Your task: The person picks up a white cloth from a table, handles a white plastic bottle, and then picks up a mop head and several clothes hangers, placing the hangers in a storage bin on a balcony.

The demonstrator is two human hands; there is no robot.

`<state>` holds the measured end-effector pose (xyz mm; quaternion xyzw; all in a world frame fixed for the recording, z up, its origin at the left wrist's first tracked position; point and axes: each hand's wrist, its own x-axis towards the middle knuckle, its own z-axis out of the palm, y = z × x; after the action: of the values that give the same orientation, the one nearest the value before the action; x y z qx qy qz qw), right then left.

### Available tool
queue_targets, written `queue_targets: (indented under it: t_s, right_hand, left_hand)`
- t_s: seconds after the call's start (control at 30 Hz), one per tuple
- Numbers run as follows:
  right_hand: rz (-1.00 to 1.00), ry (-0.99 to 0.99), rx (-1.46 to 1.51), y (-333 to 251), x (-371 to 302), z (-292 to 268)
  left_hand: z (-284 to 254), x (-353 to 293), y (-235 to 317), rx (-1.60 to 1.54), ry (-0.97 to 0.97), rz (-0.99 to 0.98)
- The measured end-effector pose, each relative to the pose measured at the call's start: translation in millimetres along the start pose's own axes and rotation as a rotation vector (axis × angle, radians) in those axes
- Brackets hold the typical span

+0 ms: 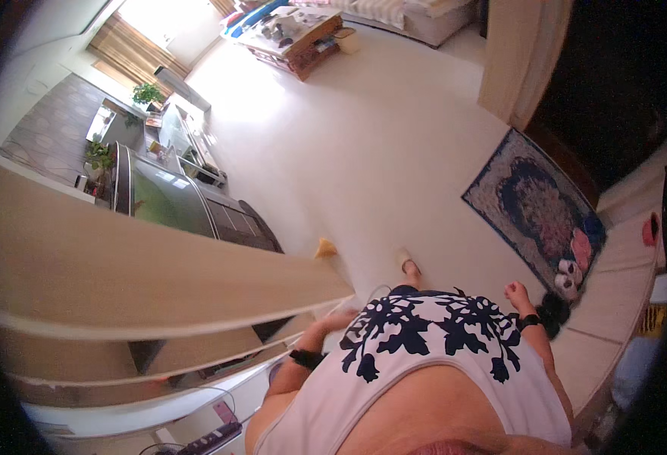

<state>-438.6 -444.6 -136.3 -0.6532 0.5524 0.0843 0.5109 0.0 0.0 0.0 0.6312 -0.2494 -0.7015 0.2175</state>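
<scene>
My left hand [341, 318] hangs by my side, close to the end of a pale wooden shelf unit [174, 273]. Motion smears its fingers, and I cannot make out anything in it. My right hand [515, 294] is held low at my other side with the fingers curled in, and nothing shows in it. Each wrist wears a black band. One of my feet [411, 267], in a light shoe, is forward on the pale floor.
A patterned rug [493, 189] lies ahead right, with white slippers [568, 277] by a long cream cabinet [602, 303]. A yellow object [324, 248] sits on the floor near the shelf end. Left stands a television [170, 199]; far ahead, a low table [303, 57].
</scene>
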Motion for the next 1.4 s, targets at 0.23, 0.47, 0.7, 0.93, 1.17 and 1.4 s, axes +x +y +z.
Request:
queue_targets:
  t_s: [0.23, 0.47, 0.7, 0.93, 1.17, 1.4]
  right_hand:
    - [0.178, -0.348, -0.183, -20, -25, -89]
    - [-0.227, -0.175, -0.093, -209, 52, -118]
    - [0.095, -0.478, -0.006, -185, 240, -124]
    - [-0.168, -0.316, -0.161, -442, 373, -84]
    - [-0.519, -0.292, -0.406, -699, 432, 35]
    - [-0.284, -0.509, -0.531, -798, 457, 133]
  left_hand:
    - [12, -66, 172, -0.389, 0.214, 0.231]
    - [-29, -43, 205, -0.429, 0.170, 0.254]
    - [-150, -30, 249, -0.496, 0.462, 0.279]
    - [-264, -62, 301, -0.618, 1.079, 0.277]
    - [-364, -69, 268, -0.779, 1.535, 0.197]
    - [-531, -82, 224, -0.850, 1.661, 0.331]
